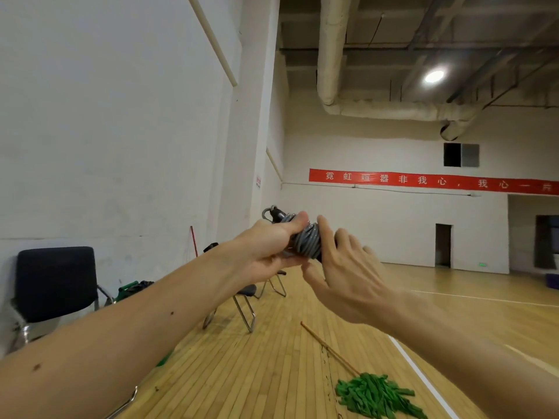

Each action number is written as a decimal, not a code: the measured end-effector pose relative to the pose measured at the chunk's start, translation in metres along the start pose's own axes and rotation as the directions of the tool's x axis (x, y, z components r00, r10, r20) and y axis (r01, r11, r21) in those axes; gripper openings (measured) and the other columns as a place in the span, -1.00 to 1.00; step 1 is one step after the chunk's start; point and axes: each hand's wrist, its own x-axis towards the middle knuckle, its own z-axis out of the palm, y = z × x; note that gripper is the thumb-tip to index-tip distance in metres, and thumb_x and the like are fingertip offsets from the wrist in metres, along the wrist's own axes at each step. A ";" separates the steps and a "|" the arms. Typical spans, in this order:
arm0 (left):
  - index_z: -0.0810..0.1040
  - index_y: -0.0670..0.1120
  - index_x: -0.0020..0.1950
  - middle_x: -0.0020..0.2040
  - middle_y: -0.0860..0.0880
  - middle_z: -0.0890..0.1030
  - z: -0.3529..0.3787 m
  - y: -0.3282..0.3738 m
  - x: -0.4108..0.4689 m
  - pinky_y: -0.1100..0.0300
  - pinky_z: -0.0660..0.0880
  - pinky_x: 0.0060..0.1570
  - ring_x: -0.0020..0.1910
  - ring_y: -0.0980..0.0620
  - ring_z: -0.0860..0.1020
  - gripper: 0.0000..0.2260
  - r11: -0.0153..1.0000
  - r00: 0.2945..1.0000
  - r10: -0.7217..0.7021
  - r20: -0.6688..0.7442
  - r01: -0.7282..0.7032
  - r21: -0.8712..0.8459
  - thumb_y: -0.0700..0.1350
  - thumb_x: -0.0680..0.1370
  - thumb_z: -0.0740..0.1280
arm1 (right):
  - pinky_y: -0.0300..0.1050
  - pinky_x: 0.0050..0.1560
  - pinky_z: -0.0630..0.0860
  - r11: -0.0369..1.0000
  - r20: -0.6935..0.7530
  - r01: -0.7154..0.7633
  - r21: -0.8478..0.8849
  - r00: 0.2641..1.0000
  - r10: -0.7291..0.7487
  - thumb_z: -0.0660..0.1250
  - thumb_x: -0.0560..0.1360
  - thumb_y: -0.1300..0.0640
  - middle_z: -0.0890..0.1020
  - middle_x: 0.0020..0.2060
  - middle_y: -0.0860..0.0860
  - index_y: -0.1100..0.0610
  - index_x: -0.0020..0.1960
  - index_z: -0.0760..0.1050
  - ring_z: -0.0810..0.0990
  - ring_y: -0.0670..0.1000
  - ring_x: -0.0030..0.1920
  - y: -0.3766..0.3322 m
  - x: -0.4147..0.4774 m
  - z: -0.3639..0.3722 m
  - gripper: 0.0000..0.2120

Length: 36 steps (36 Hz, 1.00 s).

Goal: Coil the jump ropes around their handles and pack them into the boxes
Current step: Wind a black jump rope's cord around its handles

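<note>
I hold a jump rope up at chest height, its grey cord wound in a thick coil around black handles. My left hand grips the bundle from the left, thumb across the top of the coil. A black handle end with a metal loop sticks out above that hand. My right hand is at the coil's right side, index finger and thumb touching it, the other fingers spread. No box is in view.
A dark chair stands by the left wall, and metal-framed chairs stand further along. A green-bristled broom with an orange stick lies on the wooden floor at lower right. White court lines cross the floor.
</note>
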 end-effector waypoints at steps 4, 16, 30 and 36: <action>0.52 -0.35 0.20 0.08 -0.28 0.66 -0.028 -0.022 0.010 -0.12 0.63 0.08 0.04 -0.19 0.68 -0.71 1.000 0.995 0.016 -0.097 -0.016 0.005 -0.15 0.60 0.36 | -0.01 0.08 0.41 0.996 -0.015 -0.002 0.085 1.000 0.003 -0.26 0.59 -0.24 0.47 0.17 0.04 0.07 0.63 -0.03 0.47 0.06 0.09 -0.010 0.005 0.040 -0.31; 0.45 -0.34 0.32 0.22 -0.30 0.58 -0.189 -0.180 0.047 -0.11 0.60 0.08 0.13 -0.23 0.62 -0.66 0.945 0.795 -0.319 -0.515 0.312 -0.103 -0.13 0.66 0.28 | 0.07 0.08 0.51 0.922 0.348 -0.050 0.384 0.933 -0.094 0.23 0.67 0.03 0.56 0.24 0.10 0.07 0.47 0.33 0.53 0.16 0.17 -0.097 0.007 0.227 -0.61; 0.57 -0.34 0.20 -0.02 -0.20 0.67 -0.414 -0.457 0.022 0.07 0.66 -0.13 -0.03 -0.12 0.67 -0.71 0.654 0.368 -0.680 -0.634 0.696 -0.297 -0.19 0.55 0.44 | 0.01 0.25 0.41 0.833 0.825 -0.256 0.491 0.443 -0.351 0.29 0.63 0.15 0.44 0.38 0.11 0.00 0.57 0.15 0.42 0.17 0.35 -0.208 -0.084 0.529 -0.43; 0.61 -0.20 0.04 0.00 -0.15 0.64 -0.474 -0.600 0.015 -0.04 0.66 -0.01 -0.02 -0.13 0.65 -0.77 0.469 0.225 -0.607 -0.762 0.876 -0.115 -0.10 0.50 0.52 | -0.14 0.31 0.46 0.698 0.935 -0.659 0.280 0.021 -0.355 0.30 0.61 0.20 0.42 0.44 0.03 0.03 0.61 0.11 0.43 0.04 0.41 -0.241 -0.147 0.666 -0.35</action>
